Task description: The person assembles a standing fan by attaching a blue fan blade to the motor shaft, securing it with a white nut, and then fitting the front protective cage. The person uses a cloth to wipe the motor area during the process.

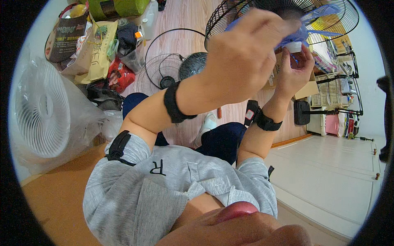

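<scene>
My left hand [246, 53] is raised in front of a fan with a black wire guard [349, 25] and translucent blue blades [322, 14]. Its fingers are curled and slightly blurred; whatever they hold is hidden from view. To its right, my right hand [296, 71] pinches a small white piece [293, 47] between thumb and fingers, close to the blue blades. The exact kind of that piece does not show. My left hand partly covers the fan's guard and hub.
On the floor lie a round wire fan guard [154, 74] and a dark round thing wrapped in plastic [193, 65]. A white fan in clear plastic [43, 106] stands at left, below several bags [96, 51]. At right are a black-framed rack [357, 82] and white cabinet doors [324, 172].
</scene>
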`<action>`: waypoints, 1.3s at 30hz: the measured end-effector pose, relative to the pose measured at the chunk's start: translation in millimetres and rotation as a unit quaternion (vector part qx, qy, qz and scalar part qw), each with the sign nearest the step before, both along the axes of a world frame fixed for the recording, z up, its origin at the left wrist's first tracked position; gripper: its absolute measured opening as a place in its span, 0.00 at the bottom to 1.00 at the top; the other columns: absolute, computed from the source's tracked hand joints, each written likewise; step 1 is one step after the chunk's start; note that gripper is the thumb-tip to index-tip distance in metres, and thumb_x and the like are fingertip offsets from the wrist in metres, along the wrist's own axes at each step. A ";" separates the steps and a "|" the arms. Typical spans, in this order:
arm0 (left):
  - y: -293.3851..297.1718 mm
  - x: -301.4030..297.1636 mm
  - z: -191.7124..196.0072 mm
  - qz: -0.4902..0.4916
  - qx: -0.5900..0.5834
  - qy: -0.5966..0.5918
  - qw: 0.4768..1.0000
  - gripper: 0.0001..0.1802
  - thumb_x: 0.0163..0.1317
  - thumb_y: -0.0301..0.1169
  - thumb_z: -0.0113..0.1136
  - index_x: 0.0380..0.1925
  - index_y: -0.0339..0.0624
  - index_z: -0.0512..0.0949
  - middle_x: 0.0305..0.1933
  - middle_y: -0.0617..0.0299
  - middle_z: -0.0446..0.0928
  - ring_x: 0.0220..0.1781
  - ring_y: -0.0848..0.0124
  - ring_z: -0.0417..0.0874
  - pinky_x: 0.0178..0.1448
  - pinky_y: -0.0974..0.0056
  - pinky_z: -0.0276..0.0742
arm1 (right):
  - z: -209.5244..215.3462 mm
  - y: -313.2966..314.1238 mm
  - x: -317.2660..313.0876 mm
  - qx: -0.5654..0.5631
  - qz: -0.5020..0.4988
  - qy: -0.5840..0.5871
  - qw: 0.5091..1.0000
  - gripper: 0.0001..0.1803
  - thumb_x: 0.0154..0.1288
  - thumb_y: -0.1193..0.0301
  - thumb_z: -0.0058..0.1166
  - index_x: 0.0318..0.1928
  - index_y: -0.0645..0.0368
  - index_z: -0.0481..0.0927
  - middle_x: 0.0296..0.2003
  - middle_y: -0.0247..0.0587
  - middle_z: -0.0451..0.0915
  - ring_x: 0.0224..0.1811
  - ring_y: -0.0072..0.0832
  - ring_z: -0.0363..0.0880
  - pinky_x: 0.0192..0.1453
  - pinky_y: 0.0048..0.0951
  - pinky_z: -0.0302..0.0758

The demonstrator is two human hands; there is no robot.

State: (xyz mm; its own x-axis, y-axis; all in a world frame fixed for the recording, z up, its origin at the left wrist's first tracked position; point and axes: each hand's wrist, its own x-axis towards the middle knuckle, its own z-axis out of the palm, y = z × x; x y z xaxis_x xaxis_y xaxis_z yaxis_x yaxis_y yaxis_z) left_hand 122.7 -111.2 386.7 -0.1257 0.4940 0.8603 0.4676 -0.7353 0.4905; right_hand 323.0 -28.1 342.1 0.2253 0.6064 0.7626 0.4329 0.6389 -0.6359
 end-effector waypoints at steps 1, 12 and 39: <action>-1.3 -13.5 2.6 0.021 0.003 -0.026 0.999 0.22 0.66 0.22 0.58 0.61 0.44 0.80 0.54 0.57 0.84 0.51 0.64 0.87 0.46 0.65 0.85 | 1.6 -2.3 -1.8 -0.001 -0.042 -0.025 0.999 0.27 0.60 0.81 0.71 0.59 0.66 0.76 0.51 0.46 0.84 0.50 0.30 0.85 0.56 0.30 0.82; 161.6 -94.7 -16.0 -0.289 -0.411 -0.201 0.841 0.25 0.70 0.53 0.64 0.57 0.49 0.82 0.40 0.76 0.82 0.32 0.87 0.70 0.35 0.74 0.65 | 1.6 -2.0 -7.0 0.022 -0.101 -0.068 0.992 0.27 0.66 0.83 0.66 0.65 0.65 0.76 0.57 0.46 0.81 0.53 0.29 0.84 0.57 0.30 0.83; 241.2 -11.7 -103.5 -0.458 -0.201 -0.355 0.790 0.36 0.72 0.63 0.56 0.64 0.45 0.75 0.45 0.63 0.81 0.23 0.80 0.65 0.27 0.72 0.62 | 4.5 17.5 56.0 -0.027 0.007 -0.004 1.000 0.26 0.63 0.83 0.65 0.64 0.61 0.82 0.50 0.37 0.87 0.48 0.22 0.85 0.56 0.25 0.81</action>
State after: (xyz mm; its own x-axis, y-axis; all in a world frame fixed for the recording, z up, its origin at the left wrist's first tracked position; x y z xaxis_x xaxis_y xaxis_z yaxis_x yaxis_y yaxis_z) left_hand 111.0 130.0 283.1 0.0610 0.8728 0.4843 -0.6682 -0.3247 0.6694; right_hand 379.0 -10.6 346.6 0.2106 0.6492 0.7308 0.4281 0.6108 -0.6660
